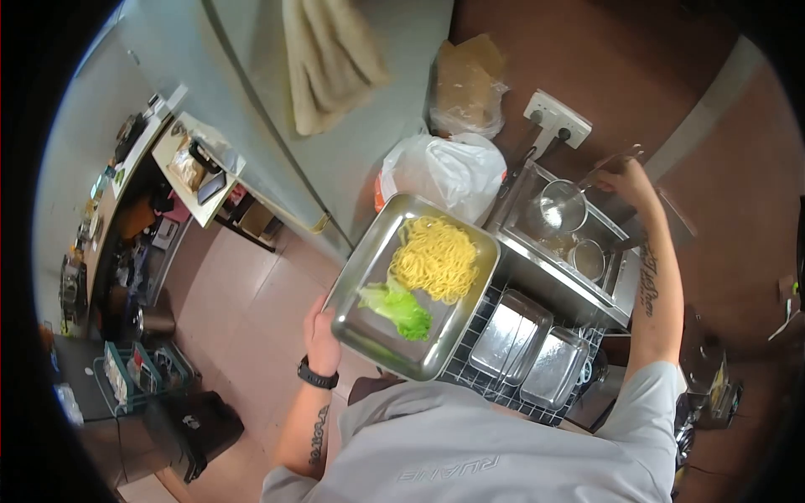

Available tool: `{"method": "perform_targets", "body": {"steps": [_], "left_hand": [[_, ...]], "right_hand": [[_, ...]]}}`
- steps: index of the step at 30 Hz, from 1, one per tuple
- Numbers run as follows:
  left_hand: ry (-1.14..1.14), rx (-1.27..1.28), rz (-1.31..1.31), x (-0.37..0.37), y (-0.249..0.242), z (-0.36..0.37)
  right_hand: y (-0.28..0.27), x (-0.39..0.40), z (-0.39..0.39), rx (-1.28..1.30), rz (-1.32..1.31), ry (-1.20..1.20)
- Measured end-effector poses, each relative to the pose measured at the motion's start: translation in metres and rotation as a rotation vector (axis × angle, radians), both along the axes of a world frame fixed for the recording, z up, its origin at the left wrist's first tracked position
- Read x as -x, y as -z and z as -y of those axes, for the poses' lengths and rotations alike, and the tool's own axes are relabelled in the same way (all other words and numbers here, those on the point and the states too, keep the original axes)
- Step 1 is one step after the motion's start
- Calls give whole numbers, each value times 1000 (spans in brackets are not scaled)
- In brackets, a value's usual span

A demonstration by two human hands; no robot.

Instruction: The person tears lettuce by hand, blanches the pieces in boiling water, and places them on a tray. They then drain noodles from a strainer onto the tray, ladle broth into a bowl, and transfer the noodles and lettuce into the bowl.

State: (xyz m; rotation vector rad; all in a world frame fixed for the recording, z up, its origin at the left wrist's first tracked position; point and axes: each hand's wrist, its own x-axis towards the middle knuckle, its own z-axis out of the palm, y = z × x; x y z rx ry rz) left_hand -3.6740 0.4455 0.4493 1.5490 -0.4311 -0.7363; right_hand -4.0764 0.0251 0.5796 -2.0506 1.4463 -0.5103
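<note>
1. Fingers (316,312) of the left hand (321,339): curled over the near-left rim of a steel tray (369,334), gripping it; a black wristband sits on that wrist.
2. Steel tray: held level above the floor, its far corner against the cooker's edge; carries a heap of yellow noodles (434,258) and, touching them on the near side, green lettuce (397,308).
3. Right hand (627,180): closed around the handle of a wire strainer (563,205), arm stretched forward.
4. Wire strainer: its bowl hangs over the steel noodle cooker (537,272); a second small basket (588,259) sits in the well beside it.
5. Two lidded steel containers (530,345): side by side on a wire rack, just near of the cooker.
6. White plastic bag (449,170): behind the tray, against the wall.
7. Wall socket (558,118): above the cooker, cords plugged in.
8. Beige cloth (323,63): hanging on the grey panel.
</note>
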Motion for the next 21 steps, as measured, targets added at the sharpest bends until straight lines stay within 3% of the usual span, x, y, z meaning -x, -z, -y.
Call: {"method": "perform_targets", "body": {"steps": [1, 2, 4, 5, 7, 8, 10, 11, 12, 13, 14, 15, 17, 19, 21], "left_hand": [[101, -4, 218, -15, 41, -18], [115, 4, 219, -14, 38, -21], [53, 110, -9, -14, 26, -26], [62, 113, -4, -19, 39, -36], [96, -125, 770, -32, 75, -62], [99, -119, 778, -32, 74, -65], [-55, -39, 192, -32, 72, -67], [-156, -28, 2, -33, 69, -68], [-19, -171, 426, -35, 70, -76], [103, -308, 859, -38, 74, -85], [67, -288, 800, -40, 81, -86], [-26, -236, 550, -33, 77, -79], [-9, -269, 608, -34, 72, -83], [42, -326, 652, -34, 65, -86], [-218, -123, 93, -35, 60, -76]], "right_hand": [[9, -3, 4, -36, 27, -20], [20, -4, 8, -73, 55, -40], [42, -4, 16, -116, 82, -19], [53, -5, 20, -165, 111, -15], [68, -4, 23, -160, 91, -37], [75, -6, 24, -157, 65, -64], [84, -8, 29, -204, 154, -16], [64, -19, 13, -101, -117, 26], [52, -29, 0, 7, -380, 68], [57, -28, -17, 239, -256, 224], [61, -32, -30, 479, -110, 375], [51, -47, -44, 465, -19, 462], [13, -87, -66, 446, 82, 538], [-13, -136, -88, 574, 241, 323], [-35, -186, -93, 577, 504, 100]]}}
